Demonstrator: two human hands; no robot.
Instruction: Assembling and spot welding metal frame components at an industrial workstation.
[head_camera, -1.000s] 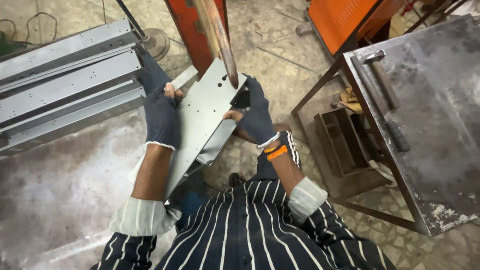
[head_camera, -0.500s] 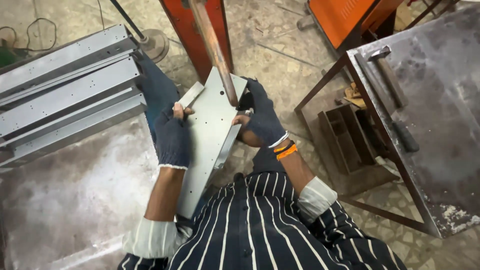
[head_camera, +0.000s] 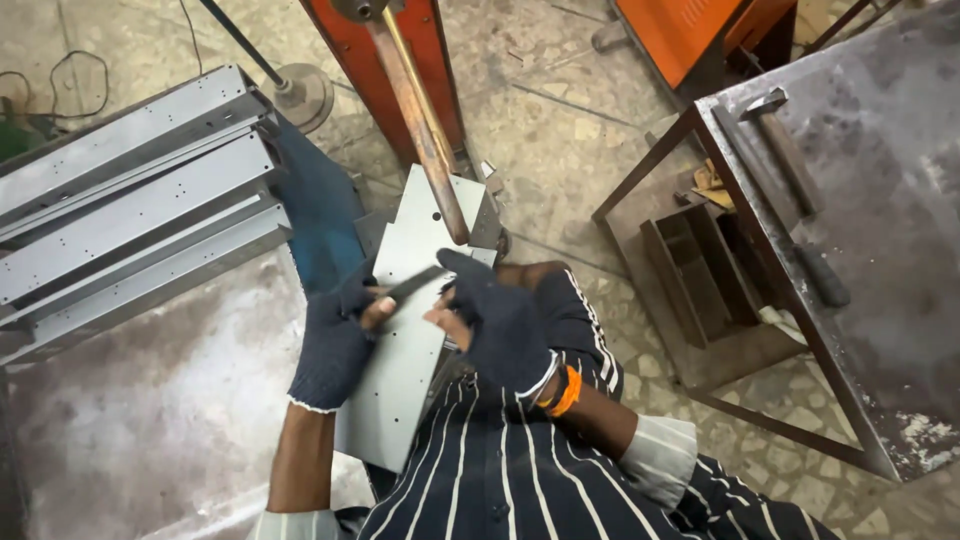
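since the earlier frames both gloved hands are sitting lower on the grey metal panel (head_camera: 405, 350), and a small dark strip (head_camera: 412, 284) is now showing between them where none was visible before; the panel itself is staying at much the same slant. surroundings: a rusty metal rod (head_camera: 425, 140) is coming down from an orange machine column (head_camera: 400, 70) and is crossing in front of the panel's upper end, covering part of it; a stack of long grey metal channels (head_camera: 130, 220) is lying to the left on a worn sheet-metal surface (head_camera: 150, 420); a steel table (head_camera: 880, 250) is standing to the right with a hammer (head_camera: 795, 170) lying on it, and a small rusty rack (head_camera: 700, 275) is sitting on the tiled floor under its frame. position: the panel is running from beneath the rod down to the person's striped shirt (head_camera: 500, 480), tilted, with its lower end near the lap. the left hand (head_camera: 335, 345) is curling over the panel's left edge, fingers closing on the near end of the dark strip. the right hand (head_camera: 495, 320) is resting on the panel's right side, fingers partly open and spread, thumb pointing toward the strip; whether it is gripping the edge cannot be told.
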